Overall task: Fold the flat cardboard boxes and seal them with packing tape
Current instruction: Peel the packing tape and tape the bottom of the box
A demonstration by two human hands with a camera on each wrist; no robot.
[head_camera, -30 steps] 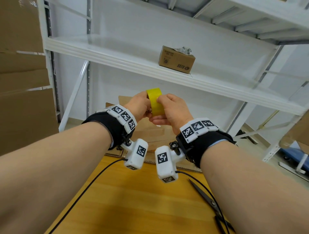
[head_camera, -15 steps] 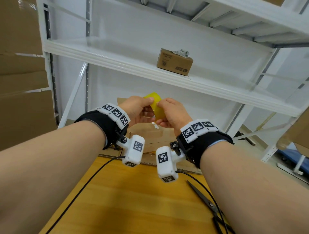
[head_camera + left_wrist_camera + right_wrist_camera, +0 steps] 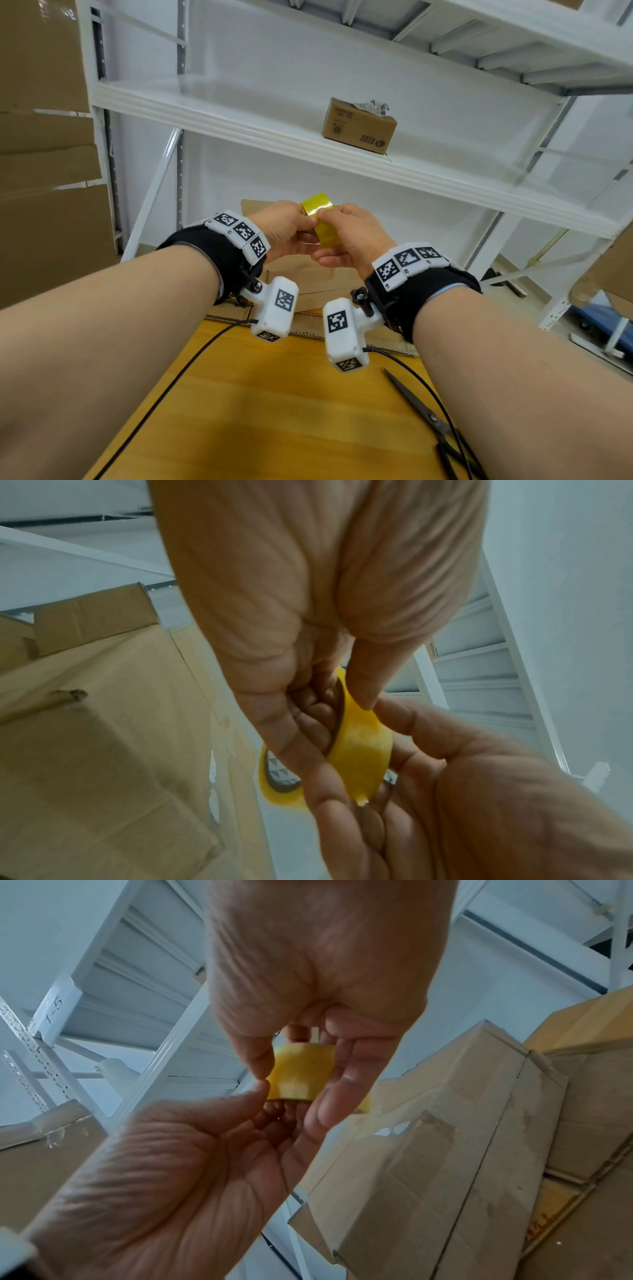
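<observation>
A yellow roll of packing tape (image 3: pixel 320 219) is held up in front of me, above the table, by both hands. My left hand (image 3: pixel 298 228) has fingers hooked into the roll's core and its thumb on the outer face, as the left wrist view shows on the tape roll (image 3: pixel 359 745). My right hand (image 3: pixel 334 226) pinches the roll from the other side, thumb on the yellow band (image 3: pixel 299 1072). A flat brown cardboard box (image 3: pixel 308 277) lies on the table behind the hands, partly hidden by them.
Black scissors (image 3: pixel 428 418) lie on the wooden table (image 3: pixel 274 411) at the right, beside a wrist cable. A white shelf (image 3: pixel 239 120) with a small carton (image 3: pixel 359 125) stands behind. More cardboard (image 3: pixel 41 205) is stacked at the left.
The roll has been turned between the two hands, tilting and then coming back upright. My right thumb now sits near the roll's top. The arms have hardly shifted.
</observation>
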